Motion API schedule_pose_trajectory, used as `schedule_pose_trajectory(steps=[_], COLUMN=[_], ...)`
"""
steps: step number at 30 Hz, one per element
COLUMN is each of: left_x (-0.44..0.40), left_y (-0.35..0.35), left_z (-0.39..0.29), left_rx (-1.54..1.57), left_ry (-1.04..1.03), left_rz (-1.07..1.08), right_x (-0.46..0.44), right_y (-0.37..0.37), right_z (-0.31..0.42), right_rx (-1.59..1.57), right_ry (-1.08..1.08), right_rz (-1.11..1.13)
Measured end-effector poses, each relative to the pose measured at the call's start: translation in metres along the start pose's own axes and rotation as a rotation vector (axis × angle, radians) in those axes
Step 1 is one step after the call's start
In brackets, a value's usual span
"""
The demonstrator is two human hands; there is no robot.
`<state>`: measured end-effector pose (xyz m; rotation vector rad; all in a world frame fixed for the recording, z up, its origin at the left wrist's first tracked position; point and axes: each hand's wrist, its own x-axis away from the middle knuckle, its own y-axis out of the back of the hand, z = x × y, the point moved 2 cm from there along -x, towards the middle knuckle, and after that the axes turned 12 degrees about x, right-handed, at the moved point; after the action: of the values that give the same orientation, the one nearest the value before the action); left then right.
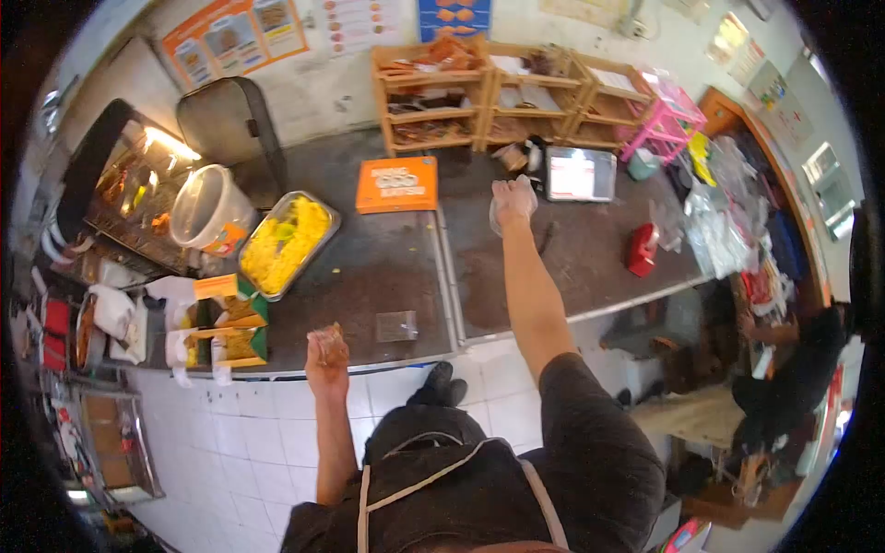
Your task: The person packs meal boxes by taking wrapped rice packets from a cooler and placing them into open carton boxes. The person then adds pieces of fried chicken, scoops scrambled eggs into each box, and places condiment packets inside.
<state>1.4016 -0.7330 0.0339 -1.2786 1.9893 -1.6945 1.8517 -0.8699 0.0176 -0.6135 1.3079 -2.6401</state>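
My left hand [328,348] is closed at the front edge of the dark counter [359,249], with shiny clear plastic about its fingers. Whether that plastic is a glove or a packet I cannot tell. To its right a small clear packet [396,325] lies flat. Stretched far forward, my right hand [513,203] has its fingers curled and clear plastic around it. It is just left of a tablet [581,174] with a lit screen, near a small dark object [533,152]. What the curled fingers hold is hidden.
An orange box [397,185] and a metal tray of yellow food [324,221] stand on the counter. Left are a clear tub [207,207] and green-and-orange cartons [241,346]. Wooden racks [433,118], a red dispenser [643,251] and plastic bags [714,230] stand further off. Another person [797,369] is at right.
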Motion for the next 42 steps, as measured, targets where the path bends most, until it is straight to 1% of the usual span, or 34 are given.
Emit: schedule_pose_trajectory(steps=[2,3,4,5,7,8,9,10,11,12,14,15,17,20,21,22,23,24,25,27,29,31,32,33,34,35,36,37,38,39,41,42], left_x=[0.013,0.018,0.025,0.031,0.047,0.050,0.055,0.064,0.074,0.079,0.094,0.100,0.107,0.129,0.122,0.111,0.102,0.093,0.086,0.062,0.021,-0.032,-0.064,-0.091,-0.117,-0.135,-0.153,-0.164,-0.164,-0.163,-0.151,-0.152], left_y=[0.017,0.028,0.033,0.037,0.049,0.065,0.081,0.084,0.084,0.104,0.123,0.137,0.155,0.180,0.205,0.242,0.263,0.265,0.257,0.223,0.214,0.226,0.242,0.255,0.263,0.259,0.258,0.252,0.244,0.236,0.203,0.201], left_z=[-0.029,-0.036,-0.046,-0.057,-0.082,-0.095,-0.107,-0.122,-0.132,-0.148,-0.179,-0.195,-0.232,-0.296,-0.325,-0.346,-0.361,-0.380,-0.394,-0.432,-0.467,-0.499,-0.516,-0.530,-0.545,-0.557,-0.566,-0.574,-0.579,-0.584,-0.595,-0.606], left_rx=[-0.009,-0.018,0.042,0.053,-0.007,0.090,0.074,-0.031,-0.034,-0.046,0.010,0.044,0.067,0.075,0.078,0.056,0.041,-0.003,-0.003,0.001,-0.033,-0.020,0.006,0.004,0.041,0.079,0.073,0.037,0.001,-0.009,-0.021,-0.038], left_ry=[-0.076,-0.109,-0.135,-0.180,-0.192,-0.138,-0.228,-0.243,-0.325,-0.318,-0.415,-0.474,-0.574,-0.567,-0.556,-0.532,-0.508,-0.552,-0.533,-0.492,-0.503,-0.524,-0.526,-0.515,-0.529,-0.544,-0.534,-0.459,-0.385,-0.380,-0.315,-0.320], left_rz=[0.014,0.006,0.075,0.060,-0.096,0.218,0.059,0.081,-0.157,-0.129,-0.188,-0.239,-0.415,-0.387,-0.376,-0.197,-0.019,0.033,0.031,-0.268,-0.229,-0.211,-0.216,-0.222,-0.151,-0.077,-0.078,-0.093,-0.116,-0.130,-0.372,-0.393], right_x=[0.000,0.017,0.041,0.070,0.135,0.166,0.192,0.220,0.249,0.279,0.324,0.342,0.376,0.416,0.422,0.428,0.433,0.439,0.448,0.458,0.476,0.485,0.479,0.482,0.485,0.481,0.474,0.469,0.467,0.463,0.426,0.407], right_y=[-0.019,-0.017,-0.012,-0.002,0.014,0.020,0.020,0.019,0.016,0.014,0.013,0.016,0.012,0.010,0.012,0.015,0.013,0.012,0.015,0.011,-0.001,0.002,0.018,0.018,0.013,0.016,0.022,0.021,0.020,0.019,0.041,0.051], right_z=[-0.035,-0.063,-0.092,-0.120,-0.166,-0.180,-0.192,-0.200,-0.207,-0.219,-0.239,-0.256,-0.292,-0.345,-0.364,-0.375,-0.388,-0.398,-0.399,-0.409,-0.415,-0.418,-0.424,-0.425,-0.427,-0.432,-0.440,-0.446,-0.452,-0.459,-0.488,-0.501], right_rx=[0.048,0.090,0.122,0.148,0.219,0.242,0.263,0.267,0.278,0.326,0.321,0.331,0.310,0.331,0.356,0.374,0.322,0.259,0.259,0.360,0.328,0.504,0.473,0.474,0.513,0.550,0.586,0.582,0.587,0.592,0.577,0.522], right_ry=[-0.031,-0.078,-0.138,-0.216,-0.391,-0.415,-0.456,-0.572,-0.680,-0.764,-0.805,-0.821,-0.950,-0.958,-0.955,-0.943,-0.986,-1.026,-1.015,-0.793,-0.788,-0.665,-0.708,-0.706,-0.712,-0.717,-0.699,-0.700,-0.676,-0.656,-0.694,-0.701], right_rz=[0.023,0.057,0.080,0.115,0.216,0.318,0.437,0.427,0.406,0.443,0.393,0.401,0.429,0.438,0.440,0.423,0.354,0.289,0.273,0.273,0.278,0.225,0.252,0.239,0.168,0.098,0.115,0.101,0.103,0.109,0.125,0.113])
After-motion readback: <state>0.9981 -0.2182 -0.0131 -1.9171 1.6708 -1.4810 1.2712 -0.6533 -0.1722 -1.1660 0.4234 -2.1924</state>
